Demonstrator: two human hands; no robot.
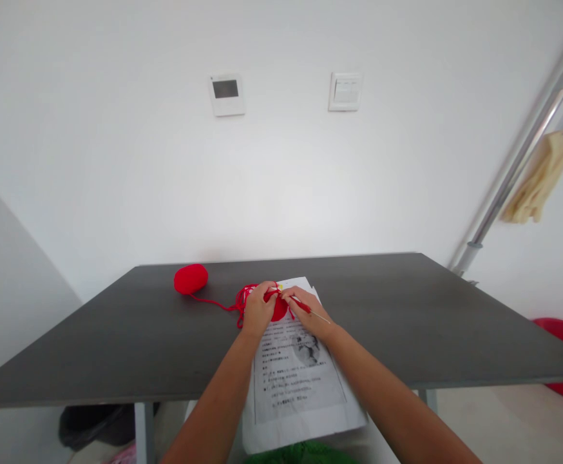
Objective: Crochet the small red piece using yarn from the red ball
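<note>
My left hand (258,307) is closed on a round piece of red crochet work (279,310), pinching its upper edge. In my right hand (310,310) is a crochet hook (319,316) with a red grip and a thin metal shaft pointing down to the right. Its tip meets the red work between my two hands, where the fingers hide the detail. Loose red yarn (241,301) lies in loops beside my left hand. From there a strand runs left to a red yarn ball (191,279) on the table.
A printed sheet (291,386) with text and a round picture lies under my hands, overhanging the front edge of the dark table (382,309). Behind stands a white wall with a panel (227,95) and a switch (345,91). A metal pipe (518,154) slants at right.
</note>
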